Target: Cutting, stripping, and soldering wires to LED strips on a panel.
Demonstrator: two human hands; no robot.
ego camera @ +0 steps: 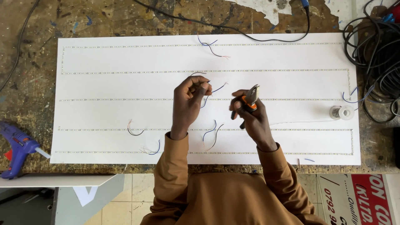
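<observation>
The left hand [188, 104] pinches a thin blue wire [207, 95] above the white LED-strip board [104, 114]. The right hand [250, 118] grips orange-handled pliers [250, 100]. Wire preparation seems underway; next, the pliers' tip likely must meet the wire end.

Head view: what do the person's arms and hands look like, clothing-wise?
Both arms are covered by long, loose tan-brown sleeves of one garment, the fabric creased and ending at the wrists. The left hand and the right hand are bare: no gloves. No rings, watch or bracelet can be made out, and the sleeves show no markings.
</observation>
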